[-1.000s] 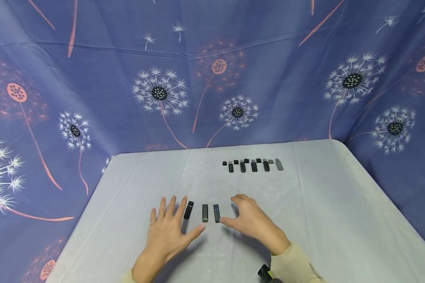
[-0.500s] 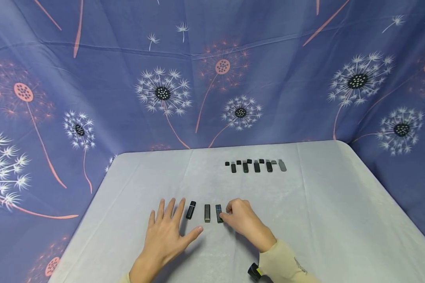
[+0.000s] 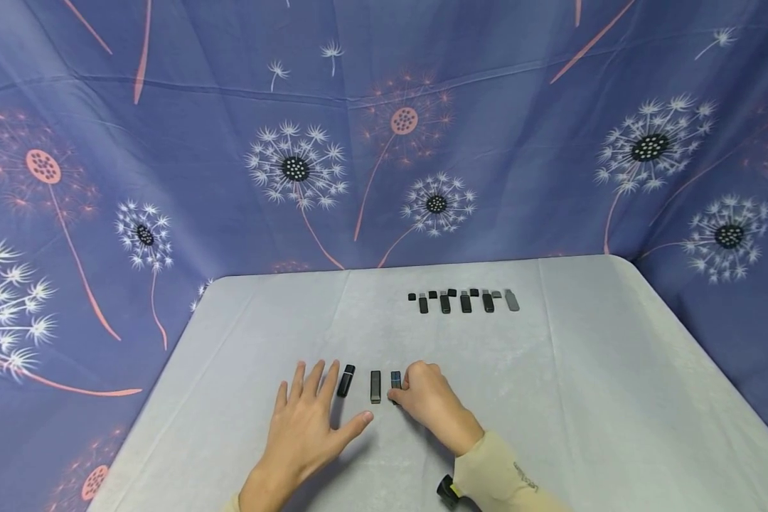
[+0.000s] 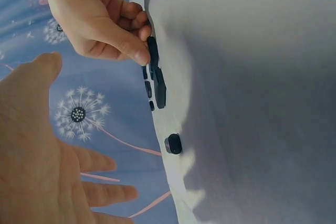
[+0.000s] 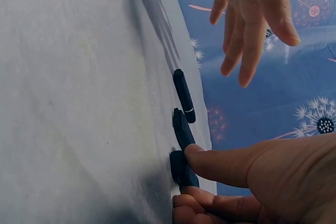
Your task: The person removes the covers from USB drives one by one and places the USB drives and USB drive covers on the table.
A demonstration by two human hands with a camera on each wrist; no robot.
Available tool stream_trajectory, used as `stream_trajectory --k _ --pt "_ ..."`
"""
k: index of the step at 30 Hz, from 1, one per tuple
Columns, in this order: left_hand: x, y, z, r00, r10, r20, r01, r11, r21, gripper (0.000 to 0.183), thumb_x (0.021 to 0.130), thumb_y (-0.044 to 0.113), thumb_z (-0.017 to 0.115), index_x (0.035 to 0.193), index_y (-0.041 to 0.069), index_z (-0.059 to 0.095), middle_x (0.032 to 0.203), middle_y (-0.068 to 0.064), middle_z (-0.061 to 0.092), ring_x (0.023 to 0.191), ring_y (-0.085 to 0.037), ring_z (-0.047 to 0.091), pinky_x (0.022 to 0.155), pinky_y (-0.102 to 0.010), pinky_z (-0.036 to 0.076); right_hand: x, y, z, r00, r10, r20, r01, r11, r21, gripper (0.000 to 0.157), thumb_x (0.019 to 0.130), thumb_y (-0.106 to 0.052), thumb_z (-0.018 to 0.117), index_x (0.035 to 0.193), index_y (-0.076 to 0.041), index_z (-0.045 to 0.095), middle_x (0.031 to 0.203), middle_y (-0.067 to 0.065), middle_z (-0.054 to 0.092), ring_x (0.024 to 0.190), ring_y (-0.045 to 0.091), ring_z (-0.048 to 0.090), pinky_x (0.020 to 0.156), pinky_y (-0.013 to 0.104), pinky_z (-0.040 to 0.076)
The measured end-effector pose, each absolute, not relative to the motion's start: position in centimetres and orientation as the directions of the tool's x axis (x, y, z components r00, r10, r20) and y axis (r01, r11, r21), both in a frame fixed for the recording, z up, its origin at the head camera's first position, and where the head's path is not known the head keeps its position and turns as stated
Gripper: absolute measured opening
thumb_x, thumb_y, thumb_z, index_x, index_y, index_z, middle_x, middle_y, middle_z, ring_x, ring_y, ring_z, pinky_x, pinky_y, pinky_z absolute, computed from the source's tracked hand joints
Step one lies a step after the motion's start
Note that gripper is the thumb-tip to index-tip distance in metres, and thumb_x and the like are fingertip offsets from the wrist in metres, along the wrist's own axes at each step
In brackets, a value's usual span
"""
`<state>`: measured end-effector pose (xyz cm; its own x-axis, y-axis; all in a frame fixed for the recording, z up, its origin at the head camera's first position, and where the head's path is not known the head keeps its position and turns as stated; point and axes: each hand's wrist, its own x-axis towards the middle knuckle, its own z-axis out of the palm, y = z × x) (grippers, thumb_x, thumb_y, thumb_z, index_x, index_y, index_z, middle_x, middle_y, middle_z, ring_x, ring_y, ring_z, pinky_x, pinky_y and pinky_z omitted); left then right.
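In the head view three USB flash drives lie in a short row. My right hand (image 3: 434, 400) pinches the rightmost one, a dark drive with a bluish end (image 3: 395, 377), by its near part between thumb and curled fingers. It still lies on the table, partly covered by the thumb. The middle drive (image 3: 375, 387) is dark grey and lies untouched just to its left. My left hand (image 3: 308, 430) is spread with straight fingers and holds nothing. Its fingertips are close to the left, slightly slanted black drive (image 3: 345, 380), which has a pale band. Both wrist views show the hands too.
At the back of the white-covered table (image 3: 262, 320) stands a row of several uncapped flash drives (image 3: 466, 304) with small caps (image 3: 451, 293) beside them. A blue dandelion-print cloth (image 3: 358, 178) hangs behind. A dark wrist device (image 3: 448, 491) sits by the right sleeve.
My right hand has moved left and its fingers have closed on the rightmost flash drive. My left hand stays spread in nearly the same place. The head view has shifted slightly.
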<state>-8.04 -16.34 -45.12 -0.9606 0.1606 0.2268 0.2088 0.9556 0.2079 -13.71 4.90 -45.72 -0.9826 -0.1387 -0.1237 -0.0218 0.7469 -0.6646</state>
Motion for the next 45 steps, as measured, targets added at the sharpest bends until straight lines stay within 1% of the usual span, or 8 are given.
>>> stream_trajectory --k 3,11,18,20,28,32,39,45 --pt "-8.1 -16.2 -45.1 -0.958 0.164 0.237 0.215 0.954 0.208 0.096 0.086 0.084 0.053 0.152 0.014 0.052 0.149 -0.017 0.056 0.145 -0.048 0.042 0.108 -0.073 0.037 -13.7 4.7 -45.7 -0.985 -0.119 -0.121 -0.01 0.753 -0.658 0.057 0.084 -0.019 0.085 0.049 -0.017 0.039 0.055 -0.004 0.037 0.05 0.012 0.037 0.045 0.025 0.031" --pt "-8.3 -15.8 -45.1 -0.959 0.168 0.228 0.217 0.954 0.208 0.098 0.084 0.086 0.053 0.153 0.016 0.051 0.15 -0.016 0.056 0.146 -0.047 0.04 0.11 -0.072 0.035 -13.9 4.6 -45.6 -0.987 -0.105 -0.12 -0.002 0.765 -0.644 0.048 0.08 -0.019 0.088 0.05 -0.012 0.052 0.056 0.001 0.05 0.048 0.014 0.046 0.044 0.026 0.038" --pt "-8.6 -15.3 -44.5 -0.963 0.177 0.204 0.219 0.955 0.201 0.103 0.083 0.089 0.05 0.157 0.017 0.046 0.154 -0.016 0.051 0.15 -0.047 0.036 0.112 -0.073 0.032 -14.0 4.8 -45.7 -0.984 -0.122 -0.129 0.001 0.725 -0.689 0.051 0.082 -0.018 0.085 0.044 -0.014 0.052 0.035 -0.003 0.049 0.029 0.007 0.044 0.036 0.023 0.035" --pt "-8.7 -15.2 -44.4 -0.962 0.182 0.204 0.223 0.954 0.199 0.103 0.083 0.089 0.05 0.157 0.017 0.045 0.155 -0.016 0.051 0.15 -0.047 0.035 0.112 -0.073 0.032 -14.0 5.0 -45.7 -0.981 -0.138 -0.135 -0.004 0.714 -0.701 0.049 0.084 -0.016 0.083 0.044 -0.012 0.055 0.034 -0.004 0.048 0.029 0.006 0.044 0.035 0.022 0.035" --pt "-9.0 -15.1 -44.4 -0.948 0.203 0.244 0.248 0.953 0.174 0.099 0.085 0.087 0.05 0.154 0.016 0.049 0.15 -0.017 0.056 0.145 -0.048 0.041 0.109 -0.073 0.036 -13.9 5.9 -45.6 -0.974 -0.141 -0.177 0.032 0.69 -0.723 0.043 0.087 -0.015 0.081 0.05 -0.01 0.06 0.038 0.0 0.054 0.031 0.007 0.045 0.038 0.024 0.037" --pt "-9.2 -14.9 -44.4 -0.953 0.199 0.23 0.242 0.954 0.178 0.099 0.085 0.087 0.05 0.154 0.016 0.049 0.15 -0.016 0.055 0.146 -0.048 0.04 0.11 -0.072 0.036 -13.9 6.5 -45.5 -0.974 -0.146 -0.174 0.028 0.685 -0.728 0.041 0.088 -0.015 0.081 0.052 -0.009 0.062 0.04 0.002 0.057 0.032 0.006 0.046 0.04 0.024 0.037" --pt "-9.6 -13.5 -43.9 -0.962 0.202 0.185 0.245 0.936 0.253 0.097 0.088 0.086 0.047 0.156 0.016 0.046 0.154 -0.013 0.052 0.15 -0.046 0.036 0.112 -0.072 0.034 -14.0 7.7 -44.5 -0.979 -0.137 -0.152 0.023 0.667 -0.745 0.031 0.09 -0.019 0.08 0.063 -0.008 0.068 0.044 0.003 0.06 0.038 0.012 0.054 0.046 0.026 0.044" --pt "-10.2 -12.1 -43.4 -0.957 0.22 0.19 0.273 0.907 0.322 0.085 0.096 0.076 0.044 0.158 0.018 0.043 0.156 -0.012 0.05 0.15 -0.045 0.034 0.113 -0.072 0.032 -13.8 8.6 -43.0 -0.978 -0.156 -0.139 0.013 0.62 -0.784 0.026 0.09 -0.019 0.08 0.069 -0.011 0.068 0.045 0.0 0.059 0.043 0.018 0.059 0.05 0.029 0.046"
